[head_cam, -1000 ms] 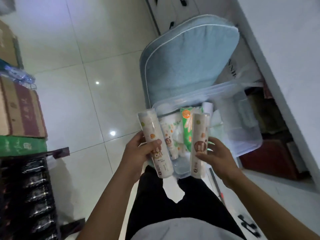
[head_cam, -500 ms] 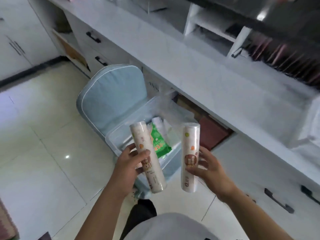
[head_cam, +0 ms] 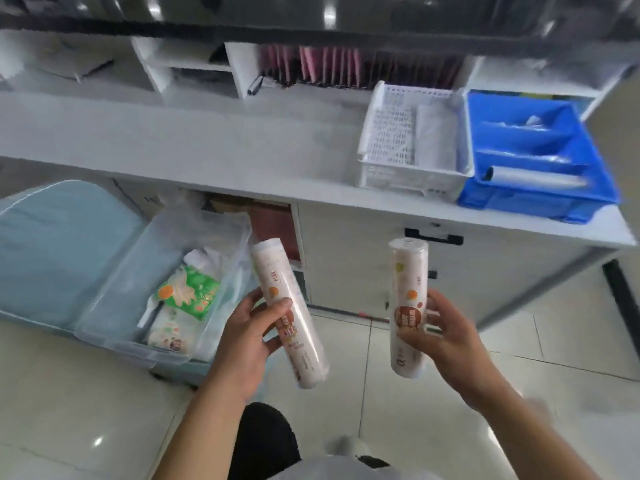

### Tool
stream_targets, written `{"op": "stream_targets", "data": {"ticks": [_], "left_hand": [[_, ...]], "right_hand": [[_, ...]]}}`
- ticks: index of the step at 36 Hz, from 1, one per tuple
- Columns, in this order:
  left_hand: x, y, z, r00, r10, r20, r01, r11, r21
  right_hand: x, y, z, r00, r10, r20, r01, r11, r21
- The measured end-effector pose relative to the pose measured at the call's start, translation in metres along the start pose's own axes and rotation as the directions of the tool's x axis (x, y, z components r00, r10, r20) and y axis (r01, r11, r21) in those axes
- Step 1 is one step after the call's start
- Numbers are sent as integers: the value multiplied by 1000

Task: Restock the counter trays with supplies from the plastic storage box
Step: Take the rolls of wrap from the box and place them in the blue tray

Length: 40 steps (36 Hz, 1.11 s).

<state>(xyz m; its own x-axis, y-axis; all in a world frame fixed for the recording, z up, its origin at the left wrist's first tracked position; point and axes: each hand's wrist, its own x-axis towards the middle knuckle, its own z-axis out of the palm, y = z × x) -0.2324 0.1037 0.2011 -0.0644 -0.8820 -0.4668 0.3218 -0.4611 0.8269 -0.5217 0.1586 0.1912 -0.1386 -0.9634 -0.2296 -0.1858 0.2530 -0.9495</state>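
Left grip roll tilted; right roll seemingly upright

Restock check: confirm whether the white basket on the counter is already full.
No, the white basket holds one pale roll, its left side bare.

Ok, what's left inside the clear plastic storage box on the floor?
In the storage box: a green packet, a patterned pack below it, crumpled white plastic behind. Anything underneath these is covered.
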Motion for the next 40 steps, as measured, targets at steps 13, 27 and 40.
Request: {"op": "stream_targets", "data": {"ticks": [13,27,40], "left_hand": [[52,3,118,962,-97,256,42,976,212],[174,65,209,886,-116,449,41,984,174],[227,81,236,854,-168,492,78,977,199]], "right_hand": [[1,2,-113,905,-151,-397,164,986,-1],[97,-57,-190,808,-282,-518,60,913,-403],[184,-85,-257,876,-402,-266,-84,416,-906]]}}
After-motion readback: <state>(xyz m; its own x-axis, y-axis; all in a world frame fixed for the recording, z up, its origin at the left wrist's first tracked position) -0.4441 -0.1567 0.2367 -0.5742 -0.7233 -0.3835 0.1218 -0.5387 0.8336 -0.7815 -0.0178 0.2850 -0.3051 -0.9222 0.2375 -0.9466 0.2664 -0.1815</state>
